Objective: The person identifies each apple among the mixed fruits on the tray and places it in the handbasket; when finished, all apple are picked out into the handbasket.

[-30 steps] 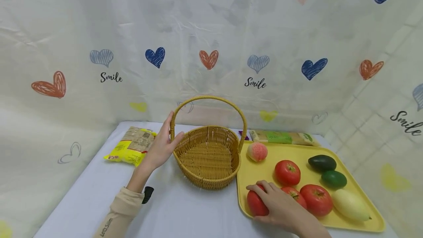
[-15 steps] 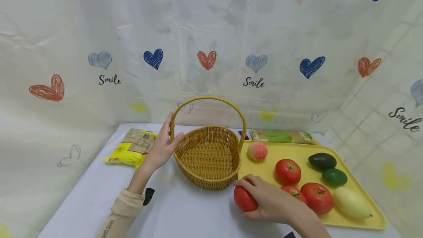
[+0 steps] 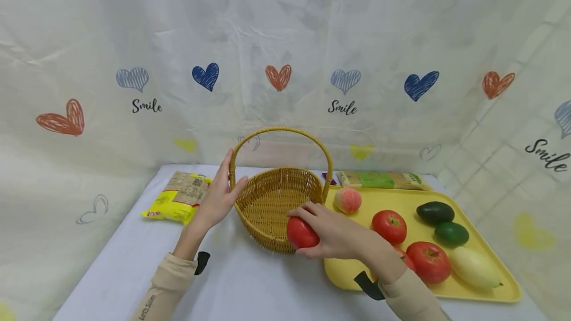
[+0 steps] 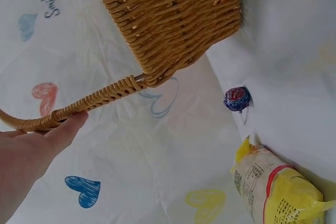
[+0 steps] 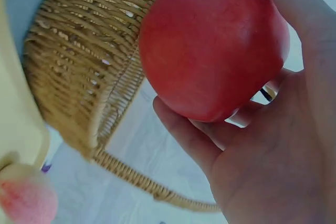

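My right hand [image 3: 327,232] grips a red apple [image 3: 301,232], which overlaps the front right rim of the wicker basket [image 3: 267,234] in the head view. Seen from the right wrist, fingers and thumb curl round the apple [image 5: 210,45], with its dark stem toward the palm and the basket's woven side [image 5: 79,61] close behind. My left hand [image 3: 218,199] lies against the left side of the basket's handle [image 3: 281,129], fingers straight and thumb held apart. The left wrist view has a fingertip touching the handle [image 4: 100,97]. Inside, the basket shows bare weave.
A yellow tray [image 3: 345,274] at right bears several apples [image 3: 428,261], a peach [image 3: 348,200], two dark green avocado-like fruits [image 3: 434,213] and a pale pear-shaped fruit [image 3: 475,267]. Behind lies a long package [image 3: 383,180]. A yellow bag [image 3: 178,197] and wrapped lollipop [image 4: 237,98] lie left.
My right hand has lifted the apple off the tray's near left corner and carried it left and away from me to the basket's rim. The left hand has stayed at the handle.
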The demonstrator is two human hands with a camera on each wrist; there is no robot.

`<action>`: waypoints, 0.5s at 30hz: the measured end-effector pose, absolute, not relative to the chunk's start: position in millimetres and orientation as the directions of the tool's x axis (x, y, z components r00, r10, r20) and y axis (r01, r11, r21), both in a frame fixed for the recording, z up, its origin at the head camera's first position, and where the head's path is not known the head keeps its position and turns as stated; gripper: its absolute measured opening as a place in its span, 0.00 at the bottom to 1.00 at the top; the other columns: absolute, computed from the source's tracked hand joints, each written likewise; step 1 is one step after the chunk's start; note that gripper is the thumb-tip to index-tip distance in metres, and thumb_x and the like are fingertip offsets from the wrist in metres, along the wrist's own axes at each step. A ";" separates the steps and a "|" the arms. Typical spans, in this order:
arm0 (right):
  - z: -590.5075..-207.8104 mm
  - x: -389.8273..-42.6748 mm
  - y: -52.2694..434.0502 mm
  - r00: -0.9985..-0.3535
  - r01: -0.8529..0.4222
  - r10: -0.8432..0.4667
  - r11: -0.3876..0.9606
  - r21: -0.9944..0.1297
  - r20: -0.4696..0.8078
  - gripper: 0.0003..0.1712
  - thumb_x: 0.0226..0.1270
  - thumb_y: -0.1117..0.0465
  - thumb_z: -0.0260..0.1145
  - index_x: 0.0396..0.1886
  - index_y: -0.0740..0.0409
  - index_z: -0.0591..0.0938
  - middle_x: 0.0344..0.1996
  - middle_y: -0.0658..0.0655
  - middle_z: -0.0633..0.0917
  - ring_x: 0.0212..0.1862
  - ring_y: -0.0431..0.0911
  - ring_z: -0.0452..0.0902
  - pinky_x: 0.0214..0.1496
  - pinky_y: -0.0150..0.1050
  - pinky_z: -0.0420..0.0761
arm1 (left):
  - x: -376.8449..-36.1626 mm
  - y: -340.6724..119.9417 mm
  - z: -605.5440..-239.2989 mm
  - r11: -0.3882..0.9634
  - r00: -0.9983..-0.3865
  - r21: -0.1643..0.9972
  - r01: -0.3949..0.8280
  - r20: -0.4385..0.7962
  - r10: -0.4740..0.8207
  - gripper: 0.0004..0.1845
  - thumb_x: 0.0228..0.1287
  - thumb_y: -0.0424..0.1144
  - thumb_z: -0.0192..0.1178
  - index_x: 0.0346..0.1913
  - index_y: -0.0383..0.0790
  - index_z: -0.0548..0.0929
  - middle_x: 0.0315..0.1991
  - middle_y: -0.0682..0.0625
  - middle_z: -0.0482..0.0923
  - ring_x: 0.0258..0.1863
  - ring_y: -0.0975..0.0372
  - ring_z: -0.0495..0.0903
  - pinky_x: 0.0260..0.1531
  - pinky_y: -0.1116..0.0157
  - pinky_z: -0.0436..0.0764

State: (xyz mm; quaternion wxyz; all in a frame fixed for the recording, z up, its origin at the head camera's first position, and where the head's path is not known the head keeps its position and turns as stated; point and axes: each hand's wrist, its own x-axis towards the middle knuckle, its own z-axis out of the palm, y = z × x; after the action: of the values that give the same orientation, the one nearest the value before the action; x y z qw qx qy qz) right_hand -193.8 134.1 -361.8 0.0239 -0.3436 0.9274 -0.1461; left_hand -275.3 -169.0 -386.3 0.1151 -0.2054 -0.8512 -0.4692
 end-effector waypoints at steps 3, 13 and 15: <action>-359.1 -203.5 124.0 -0.759 -0.629 -0.651 0.721 -0.291 0.028 0.39 0.62 0.40 0.73 0.70 0.42 0.72 0.61 0.49 0.76 0.54 0.42 0.78 0.49 0.38 0.85 | -275.1 -167.5 -388.4 0.477 -0.889 0.750 0.458 0.388 0.243 0.45 0.78 0.60 0.50 0.84 0.53 0.37 0.86 0.51 0.36 0.84 0.47 0.47 0.69 0.40 0.72; -357.5 -247.9 87.1 -0.744 -0.624 -0.653 0.754 -0.207 -0.138 0.37 0.64 0.39 0.71 0.69 0.38 0.70 0.63 0.50 0.75 0.53 0.43 0.79 0.49 0.40 0.84 | -271.6 -166.5 -386.0 0.494 -0.889 0.739 0.458 0.395 0.234 0.46 0.78 0.61 0.50 0.84 0.54 0.36 0.86 0.50 0.37 0.85 0.49 0.44 0.80 0.40 0.55; -357.9 -255.4 80.1 -0.747 -0.618 -0.643 0.766 -0.180 -0.170 0.37 0.64 0.38 0.71 0.70 0.38 0.70 0.62 0.51 0.75 0.53 0.44 0.79 0.49 0.40 0.84 | -271.9 -166.2 -385.7 0.494 -0.887 0.737 0.461 0.397 0.235 0.47 0.78 0.61 0.50 0.85 0.51 0.36 0.86 0.50 0.37 0.85 0.49 0.44 0.80 0.41 0.54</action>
State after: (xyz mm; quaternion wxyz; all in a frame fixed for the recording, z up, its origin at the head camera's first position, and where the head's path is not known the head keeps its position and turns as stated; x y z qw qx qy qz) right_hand -255.4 80.1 -357.9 0.1112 -0.3377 0.9330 -0.0562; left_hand -271.9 -166.2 -385.7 0.1225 -0.2033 -0.8556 -0.4600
